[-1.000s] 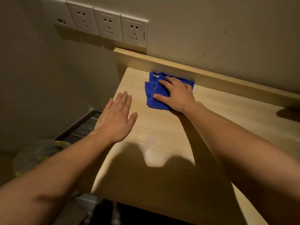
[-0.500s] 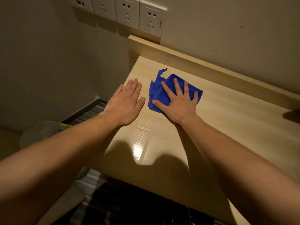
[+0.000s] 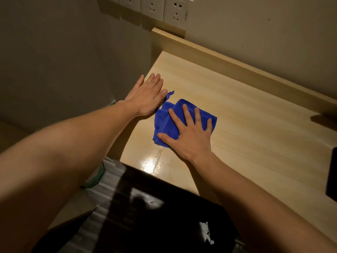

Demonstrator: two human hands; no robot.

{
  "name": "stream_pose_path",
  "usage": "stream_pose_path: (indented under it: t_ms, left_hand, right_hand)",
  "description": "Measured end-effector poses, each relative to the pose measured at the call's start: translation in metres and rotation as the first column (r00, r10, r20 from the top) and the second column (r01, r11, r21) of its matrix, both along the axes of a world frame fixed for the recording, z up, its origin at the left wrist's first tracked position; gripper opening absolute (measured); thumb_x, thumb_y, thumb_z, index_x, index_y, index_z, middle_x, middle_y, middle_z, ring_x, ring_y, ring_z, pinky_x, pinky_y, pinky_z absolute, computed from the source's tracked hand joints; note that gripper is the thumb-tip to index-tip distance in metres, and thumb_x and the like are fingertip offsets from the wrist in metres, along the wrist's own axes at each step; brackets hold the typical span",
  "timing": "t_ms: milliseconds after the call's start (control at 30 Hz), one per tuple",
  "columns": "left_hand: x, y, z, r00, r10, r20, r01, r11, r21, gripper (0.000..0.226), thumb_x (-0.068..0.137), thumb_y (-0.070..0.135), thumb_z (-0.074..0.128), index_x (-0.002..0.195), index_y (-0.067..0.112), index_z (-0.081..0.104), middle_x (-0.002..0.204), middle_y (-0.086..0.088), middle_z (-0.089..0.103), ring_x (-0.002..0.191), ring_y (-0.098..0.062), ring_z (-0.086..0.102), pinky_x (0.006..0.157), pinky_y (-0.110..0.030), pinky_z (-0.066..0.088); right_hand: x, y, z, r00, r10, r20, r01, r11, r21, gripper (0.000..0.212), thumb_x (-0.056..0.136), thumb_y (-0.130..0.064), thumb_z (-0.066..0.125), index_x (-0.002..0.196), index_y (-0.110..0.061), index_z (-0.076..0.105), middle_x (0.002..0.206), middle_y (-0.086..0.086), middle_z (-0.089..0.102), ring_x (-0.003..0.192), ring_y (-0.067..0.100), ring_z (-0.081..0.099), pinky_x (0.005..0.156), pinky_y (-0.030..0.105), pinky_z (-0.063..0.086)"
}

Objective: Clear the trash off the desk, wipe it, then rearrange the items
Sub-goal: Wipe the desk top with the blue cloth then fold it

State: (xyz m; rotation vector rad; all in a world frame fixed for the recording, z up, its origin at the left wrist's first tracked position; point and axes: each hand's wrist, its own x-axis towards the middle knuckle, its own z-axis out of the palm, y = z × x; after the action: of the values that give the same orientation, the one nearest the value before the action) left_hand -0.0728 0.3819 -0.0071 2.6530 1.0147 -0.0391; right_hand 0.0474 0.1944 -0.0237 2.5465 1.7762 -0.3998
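1. Desk [image 3: 246, 125] first: one pale wood top with a raised back ledge [image 3: 237, 59] along the wall, and a wet sheen glinting near the front edge.
2. Two bare forearms reach in, one from each side.
3. One blue cloth [image 3: 165, 123], folded and lying flat on the desk's left part, with a small tag of fabric sticking out at its far corner.
4. Right hand [image 3: 189, 136] is spread flat on top of that cloth, fingers splayed, pressing down and not closed around it.
5. Left hand [image 3: 147, 97] lies palm-down on the bare wood at the desk's left edge, fingers together and straight, gripping nothing; its thumb sits just beside the cloth's tag.
6. Three wall sockets [image 3: 175, 11] show in a row above the ledge.
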Motion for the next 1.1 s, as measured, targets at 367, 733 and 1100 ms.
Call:
stream_pose_path:
  t_ms: [367, 733, 1100]
  left_hand:
    - [-0.035, -0.041, -0.001, 0.999, -0.014, 0.031, 0.015, 0.999, -0.030, 0.064, 0.113, 0.047, 0.018, 0.165, 0.010, 0.021, 0.174, -0.012, 0.016, 0.161, -0.027, 0.010, 0.130, -0.047, 0.010]
    - [0.003, -0.070, -0.010, 0.985, 0.141, 0.101, -0.135, 0.989, -0.068, 0.062, 0.110, 0.045, 0.017, 0.163, 0.015, 0.028, 0.174, -0.006, 0.017, 0.162, -0.024, 0.007, 0.128, -0.057, 0.004]
    - [0.015, -0.080, -0.024, 0.985, 0.171, -0.022, -0.170, 0.984, 0.055, 0.085, 0.100, 0.074, 0.007, 0.168, 0.023, 0.008, 0.176, -0.003, -0.001, 0.162, -0.023, -0.005, 0.128, -0.058, -0.002]
  right_hand:
    - [-0.041, -0.057, 0.000, 0.992, 0.129, -0.016, -0.128, 0.991, 0.049, 0.093, 0.082, -0.095, 0.015, 0.160, -0.049, -0.006, 0.173, -0.007, -0.008, 0.158, 0.026, -0.014, 0.126, 0.056, -0.004]
    - [-0.058, -0.094, -0.006, 0.974, 0.210, -0.084, -0.191, 0.963, 0.191, 0.074, 0.100, -0.071, 0.032, 0.163, -0.034, 0.020, 0.173, -0.006, 0.011, 0.159, 0.018, 0.006, 0.127, 0.041, 0.006]
    - [-0.010, -0.137, 0.028, 0.820, 0.133, -0.557, 0.155, 0.885, 0.440, 0.029, 0.095, -0.039, 0.061, 0.122, -0.043, 0.069, 0.120, -0.035, 0.066, 0.114, -0.011, 0.057, 0.096, 0.022, 0.043]
